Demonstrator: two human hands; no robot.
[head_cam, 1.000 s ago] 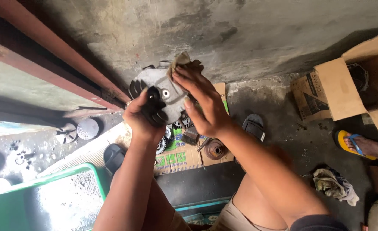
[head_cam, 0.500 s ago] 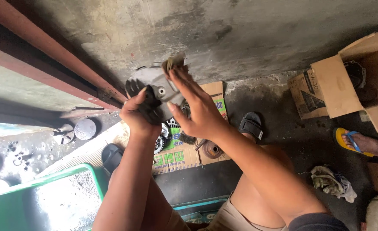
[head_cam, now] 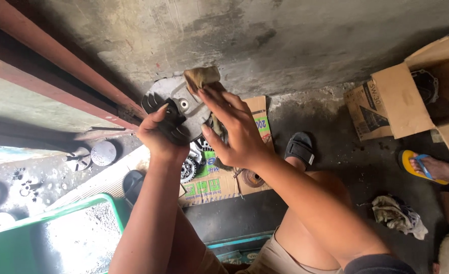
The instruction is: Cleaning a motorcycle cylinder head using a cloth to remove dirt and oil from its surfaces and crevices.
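Rough concrete wall and dark floor fill the background. Upper centre, the left hand (head_cam: 159, 133) is clamped on a grey metal engine cover (head_cam: 176, 104), while the right hand (head_cam: 234, 129) presses a brown rag (head_cam: 202, 77) to its rim. Wiping looks underway; next calls for turning the greasy, finned casting.

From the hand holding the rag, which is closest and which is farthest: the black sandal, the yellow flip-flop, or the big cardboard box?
Measured from the right hand in the head view:
1. Black sandal, on the floor just to its right.
2. Big cardboard box, far right, by the wall.
3. Yellow flip-flop, far right, on another person's foot. It is nearly tied with the box.
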